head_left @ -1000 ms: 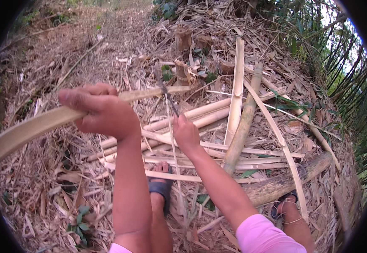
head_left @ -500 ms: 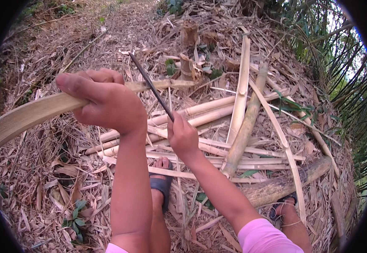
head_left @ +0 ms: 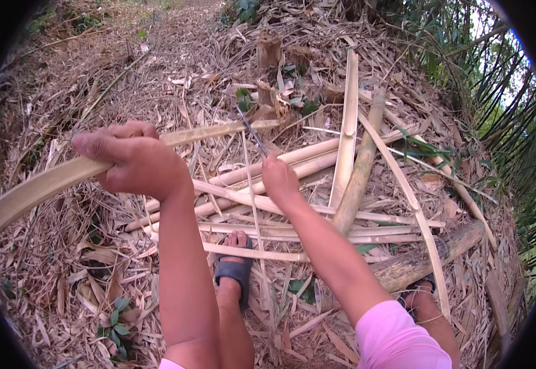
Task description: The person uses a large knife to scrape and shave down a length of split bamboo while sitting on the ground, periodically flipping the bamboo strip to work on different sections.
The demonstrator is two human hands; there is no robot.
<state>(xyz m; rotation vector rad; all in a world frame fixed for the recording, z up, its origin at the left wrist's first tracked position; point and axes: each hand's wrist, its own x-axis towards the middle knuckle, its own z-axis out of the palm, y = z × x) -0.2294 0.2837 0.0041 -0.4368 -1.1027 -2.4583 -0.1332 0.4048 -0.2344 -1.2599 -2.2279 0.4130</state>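
Observation:
My left hand (head_left: 135, 157) is wrapped around a long pale bamboo strip (head_left: 37, 187), which bends down to the left edge and runs out to the right beyond my fist. A dark-bladed knife (head_left: 253, 131) is gripped in my right hand (head_left: 279, 179); its blade crosses the strip near the far end. From about there a thin sliver of bamboo (head_left: 252, 197) hangs toward the ground. Several split bamboo lengths (head_left: 308, 167) lie crossed beyond and below my right hand.
A round bamboo pole (head_left: 366, 154) and a split half (head_left: 345, 129) lie at the right. A thick log (head_left: 428, 258) rests near my right foot. Cut stumps (head_left: 269, 49) stand ahead. My sandalled left foot (head_left: 234, 267) is beside the strips. Bamboo thicket (head_left: 520, 123) borders the right.
The knife has moved right along the strip toward its far end, and its blade now looks shorter and more tilted. My left hand has shifted slightly left and down with the strip.

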